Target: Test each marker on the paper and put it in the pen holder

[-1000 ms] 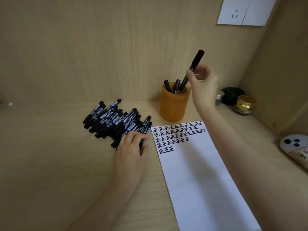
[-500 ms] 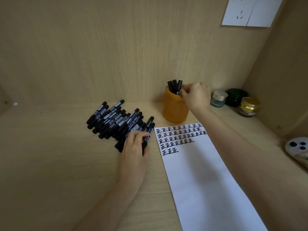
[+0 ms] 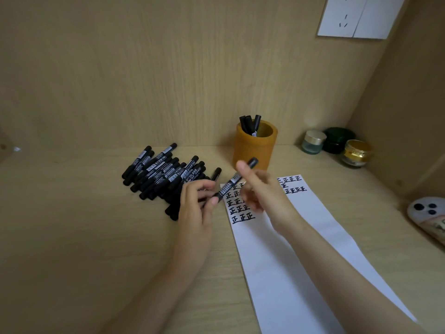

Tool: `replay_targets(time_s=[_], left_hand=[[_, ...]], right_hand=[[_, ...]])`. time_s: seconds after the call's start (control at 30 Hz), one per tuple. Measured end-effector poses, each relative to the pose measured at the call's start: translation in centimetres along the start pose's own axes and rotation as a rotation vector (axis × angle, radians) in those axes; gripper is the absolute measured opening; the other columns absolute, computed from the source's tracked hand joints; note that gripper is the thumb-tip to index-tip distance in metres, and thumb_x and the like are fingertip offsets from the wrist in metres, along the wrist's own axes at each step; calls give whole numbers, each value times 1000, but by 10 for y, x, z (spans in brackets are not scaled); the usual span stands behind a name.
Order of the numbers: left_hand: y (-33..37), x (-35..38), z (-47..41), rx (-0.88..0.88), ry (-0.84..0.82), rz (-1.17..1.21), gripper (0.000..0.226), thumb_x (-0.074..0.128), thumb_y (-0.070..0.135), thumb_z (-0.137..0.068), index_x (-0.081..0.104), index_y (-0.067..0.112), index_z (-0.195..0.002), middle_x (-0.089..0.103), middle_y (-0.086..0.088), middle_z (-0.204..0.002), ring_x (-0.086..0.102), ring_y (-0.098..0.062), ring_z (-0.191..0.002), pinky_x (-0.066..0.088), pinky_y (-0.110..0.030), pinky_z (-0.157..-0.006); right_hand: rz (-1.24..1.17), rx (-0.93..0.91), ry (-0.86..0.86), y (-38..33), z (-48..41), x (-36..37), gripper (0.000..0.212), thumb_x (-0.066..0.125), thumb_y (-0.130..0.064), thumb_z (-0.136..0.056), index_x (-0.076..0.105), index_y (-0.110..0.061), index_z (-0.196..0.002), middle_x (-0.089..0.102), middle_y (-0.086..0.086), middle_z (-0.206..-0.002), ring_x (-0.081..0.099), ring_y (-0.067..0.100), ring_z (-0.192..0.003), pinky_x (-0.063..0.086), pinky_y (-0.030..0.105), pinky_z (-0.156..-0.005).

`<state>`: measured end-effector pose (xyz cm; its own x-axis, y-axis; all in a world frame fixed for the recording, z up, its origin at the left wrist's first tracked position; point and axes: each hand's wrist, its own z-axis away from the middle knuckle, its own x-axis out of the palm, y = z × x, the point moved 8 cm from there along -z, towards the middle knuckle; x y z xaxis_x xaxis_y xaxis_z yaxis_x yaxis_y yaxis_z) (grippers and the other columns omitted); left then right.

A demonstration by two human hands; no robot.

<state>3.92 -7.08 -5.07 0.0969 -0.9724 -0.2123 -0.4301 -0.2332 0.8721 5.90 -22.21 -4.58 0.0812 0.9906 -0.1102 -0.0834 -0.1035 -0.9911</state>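
My left hand (image 3: 196, 208) pinches the lower end of a black marker (image 3: 232, 182), lifted slantwise above the top of the white paper (image 3: 301, 249). My right hand (image 3: 261, 191) is against the marker's upper half, index finger stretched along it; its grip is blurred. Rows of black test marks (image 3: 240, 209) fill the paper's top. A pile of several black markers (image 3: 163, 174) lies on the desk to the left. The orange pen holder (image 3: 255, 148) stands behind, with three markers (image 3: 250, 125) sticking out.
Three small jars (image 3: 337, 144) stand in the back right corner. A white object with dark spots (image 3: 429, 215) lies at the right edge. Wooden walls close the back and right, with a white socket plate (image 3: 361, 18) high up.
My right hand dropped its marker into the pen holder and came back toward me. My left hand lifted a marker off the pile, and both hands now meet at it.
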Motion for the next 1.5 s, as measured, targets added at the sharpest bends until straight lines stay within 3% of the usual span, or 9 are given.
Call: replay_targets(time_s=[0.17, 0.43, 0.7, 0.9, 1.03, 1.2, 1.3, 1.4, 1.5], left_hand=[[-6, 26, 8, -24, -273, -83, 27, 43, 9, -97, 49, 26, -118, 57, 14, -109, 53, 11, -100, 38, -3, -84], [0, 38, 17, -1, -419, -123, 17, 38, 25, -99, 48, 37, -93, 57, 23, -75, 55, 2, -75, 38, -12, -66], [2, 34, 17, -17, -425, -85, 21, 38, 39, -92, 52, 33, -78, 49, 0, -61, 40, -12, -54, 34, -31, -58], [13, 37, 18, -45, -484, 66, 22, 45, 13, -99, 60, 14, -83, 60, 20, -66, 49, 8, -59, 34, -7, -60], [16, 38, 19, -60, -491, 81, 21, 45, 12, -98, 59, 11, -83, 58, 21, -60, 48, 8, -55, 33, -7, -56], [2, 39, 18, -82, -462, 9, 26, 52, 49, -84, 59, 26, -94, 65, -1, -76, 60, -20, -75, 48, -42, -73], [-6, 34, 16, -131, -393, -45, 30, 61, 58, -76, 53, 36, -94, 67, 2, -78, 61, -9, -73, 49, -25, -69], [-10, 33, 18, -118, -392, -159, 26, 66, 47, -77, 51, 30, -88, 52, 0, -56, 57, -1, -58, 56, -37, -73], [-6, 40, 23, -17, -477, -347, 21, 67, 41, -81, 48, 31, -79, 48, 14, -48, 50, 5, -48, 45, -21, -54]], right_hand=[[-25, -120, -24, 1, 12, 2, 26, 61, -19, -94, 55, -12, -69, 47, 2, -48, 38, 7, -38, 31, 16, -40], [113, -268, -140, 0, 26, 11, 22, 56, -22, -97, 55, -5, -83, 52, -2, -52, 46, 8, -49, 38, 19, -50], [46, -266, -208, 4, 29, 14, 30, 52, -23, -99, 50, -13, -70, 50, 0, -51, 42, 9, -46, 36, 15, -49], [23, -269, -203, 8, 31, 11, 37, 51, -23, -99, 50, -13, -64, 48, 2, -51, 41, 9, -47, 35, 16, -51], [9, -283, -202, 5, 34, 8, 31, 51, -22, -99, 51, -11, -70, 49, 3, -52, 41, 10, -48, 36, 16, -51], [-26, -269, -114, 5, 33, 0, 29, 55, -19, -96, 53, -10, -68, 48, -1, -48, 40, 7, -44, 34, 15, -45], [-104, -242, 41, 3, 29, -23, 28, 60, -21, -93, 51, -7, -69, 46, 1, -45, 35, 13, -40, 30, 21, -42], [-233, -190, 171, 6, 19, -53, 31, 63, -22, -91, 49, -10, -66, 47, 5, -45, 36, 18, -40, 28, 24, -41], [-329, -92, 186, 17, 8, -67, 24, 62, -17, -91, 51, -13, -70, 53, 6, -52, 51, 19, -45, 30, 23, -39]])
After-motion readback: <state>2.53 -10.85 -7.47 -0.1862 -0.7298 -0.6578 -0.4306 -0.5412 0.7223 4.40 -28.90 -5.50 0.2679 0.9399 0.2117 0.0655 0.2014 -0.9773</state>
